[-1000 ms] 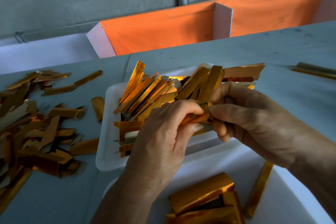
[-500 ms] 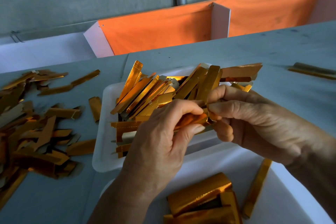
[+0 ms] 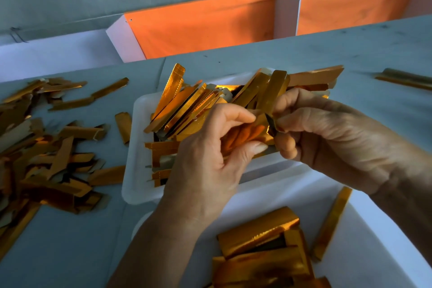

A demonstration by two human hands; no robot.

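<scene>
While our left hand (image 3: pixel 205 163) pinches the gold strip (image 3: pixel 252 134) over the near edge of the tray (image 3: pixel 133 182) and our right hand (image 3: pixel 332 142) nips its end, we should crease it squarely.

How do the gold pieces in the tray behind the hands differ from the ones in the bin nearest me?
The tray pieces are narrow flat strips, leaning in a fanned stack out of the white tray; the bin pieces look wider and folded up, lying low in the near bin. Both are shiny gold card.
</scene>
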